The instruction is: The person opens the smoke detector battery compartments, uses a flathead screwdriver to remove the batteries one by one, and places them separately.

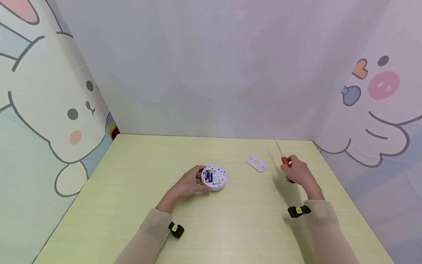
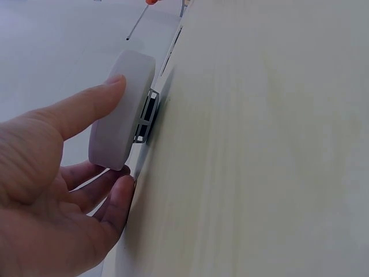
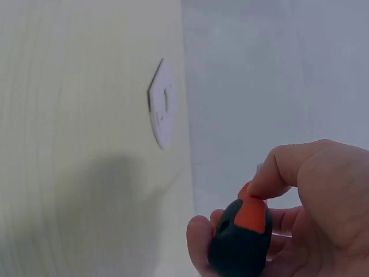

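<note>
My left hand [image 1: 190,182] grips a round white device, apparently a smoke alarm [image 1: 219,177], by its rim, thumb on the near side and fingers behind. Its upturned back shows a blue-and-yellow battery [image 1: 209,176] and a printed label. In the left wrist view, a slotted grille [image 2: 148,117] sticks out from its underside, close to the table. My right hand [image 1: 298,171] holds a screwdriver [image 1: 285,161] by its red-and-black handle, the thin metal shaft pointing up and away. A flat white plate [image 1: 253,161] with a central hole lies between the two hands, touched by neither.
The pale wood-grain table [image 1: 244,227] ends at a plain whitish backdrop [image 1: 211,73] behind. Side panels carry a cartoon rabbit [image 1: 49,95] at left and a cartoon pig [image 1: 385,110] at right. Each wrist wears a small black camera.
</note>
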Motion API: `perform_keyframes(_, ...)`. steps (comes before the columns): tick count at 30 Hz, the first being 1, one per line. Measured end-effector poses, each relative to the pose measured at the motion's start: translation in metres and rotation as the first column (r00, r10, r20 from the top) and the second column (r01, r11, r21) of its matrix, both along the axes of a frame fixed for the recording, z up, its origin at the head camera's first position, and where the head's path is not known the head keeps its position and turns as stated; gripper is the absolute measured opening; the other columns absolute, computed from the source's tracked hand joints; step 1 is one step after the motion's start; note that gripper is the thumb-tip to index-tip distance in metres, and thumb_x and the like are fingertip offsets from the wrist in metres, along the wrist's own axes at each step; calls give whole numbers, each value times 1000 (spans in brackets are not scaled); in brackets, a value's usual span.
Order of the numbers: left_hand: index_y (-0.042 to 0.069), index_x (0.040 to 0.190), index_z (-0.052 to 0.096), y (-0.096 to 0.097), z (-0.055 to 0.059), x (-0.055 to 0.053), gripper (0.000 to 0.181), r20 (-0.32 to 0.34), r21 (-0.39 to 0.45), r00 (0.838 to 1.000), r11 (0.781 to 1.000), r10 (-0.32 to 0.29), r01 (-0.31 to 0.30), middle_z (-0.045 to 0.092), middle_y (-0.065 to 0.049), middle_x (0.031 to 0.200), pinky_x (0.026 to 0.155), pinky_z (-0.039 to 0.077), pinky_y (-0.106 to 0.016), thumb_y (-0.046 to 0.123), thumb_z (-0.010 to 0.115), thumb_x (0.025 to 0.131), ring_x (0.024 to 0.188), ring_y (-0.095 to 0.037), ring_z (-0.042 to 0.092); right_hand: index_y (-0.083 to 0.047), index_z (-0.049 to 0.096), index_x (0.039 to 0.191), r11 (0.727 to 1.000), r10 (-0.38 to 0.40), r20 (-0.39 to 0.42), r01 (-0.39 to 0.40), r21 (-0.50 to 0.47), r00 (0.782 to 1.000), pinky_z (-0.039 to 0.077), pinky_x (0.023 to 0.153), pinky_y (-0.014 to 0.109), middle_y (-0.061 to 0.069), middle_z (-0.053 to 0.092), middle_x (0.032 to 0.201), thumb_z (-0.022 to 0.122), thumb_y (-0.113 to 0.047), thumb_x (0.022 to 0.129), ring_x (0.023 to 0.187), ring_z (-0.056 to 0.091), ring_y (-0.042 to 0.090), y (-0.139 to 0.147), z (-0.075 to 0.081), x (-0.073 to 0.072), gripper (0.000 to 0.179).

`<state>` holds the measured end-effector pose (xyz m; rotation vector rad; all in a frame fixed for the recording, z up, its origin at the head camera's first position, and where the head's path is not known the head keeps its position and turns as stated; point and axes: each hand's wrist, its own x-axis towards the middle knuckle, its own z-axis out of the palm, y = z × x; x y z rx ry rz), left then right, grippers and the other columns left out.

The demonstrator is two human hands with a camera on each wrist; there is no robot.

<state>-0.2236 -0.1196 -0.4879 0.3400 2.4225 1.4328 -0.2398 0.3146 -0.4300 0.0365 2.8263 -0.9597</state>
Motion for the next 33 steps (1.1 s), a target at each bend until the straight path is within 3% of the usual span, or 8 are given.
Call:
perform_keyframes(6,9,157,45,0,1,0,92,3,5,1000,1000,-4,4,63,-5,127,106,51,-46,20,96,81,115,-23,59,7,48,136,997,42,-110,-35,64,993,44,59,35,18,66,93,47,-18,102,69,56,23,-6,15,3,41)
perform_keyframes(11,10,157,45,-1,3,1,92,0,-2,1000,1000,-2,2,63,-5,127,105,51,-45,20,95,81,114,-23,59,2,50,137,998,59,-102,-56,32,993,41,60,35,17,65,97,46,-20,105,68,51,24,-20,32,9,39)
perform_keyframes(16,10,157,46,-1,2,1,92,-8,-3,1000,1000,-10,10,63,-5,126,104,51,-45,20,96,81,113,-22,58,3,49,137,988,154,-115,-150,40,981,43,64,35,12,60,91,53,-22,109,71,51,22,-34,44,15,37)
perform_keyframes(22,10,157,46,-1,3,1,91,-10,-14,1000,1000,-4,4,62,-4,124,102,51,-43,20,95,81,111,-22,58,-1,57,130,968,251,-146,-244,65,957,44,66,35,8,61,88,62,-16,107,72,51,21,-48,52,20,28)
perform_keyframes(33,9,158,47,-2,3,0,92,-11,-11,1000,1000,-16,15,63,-4,126,102,52,-43,21,96,81,112,-22,58,-6,65,124,950,308,-185,-291,110,933,46,69,35,4,67,91,70,-13,103,76,54,20,-72,56,25,23)
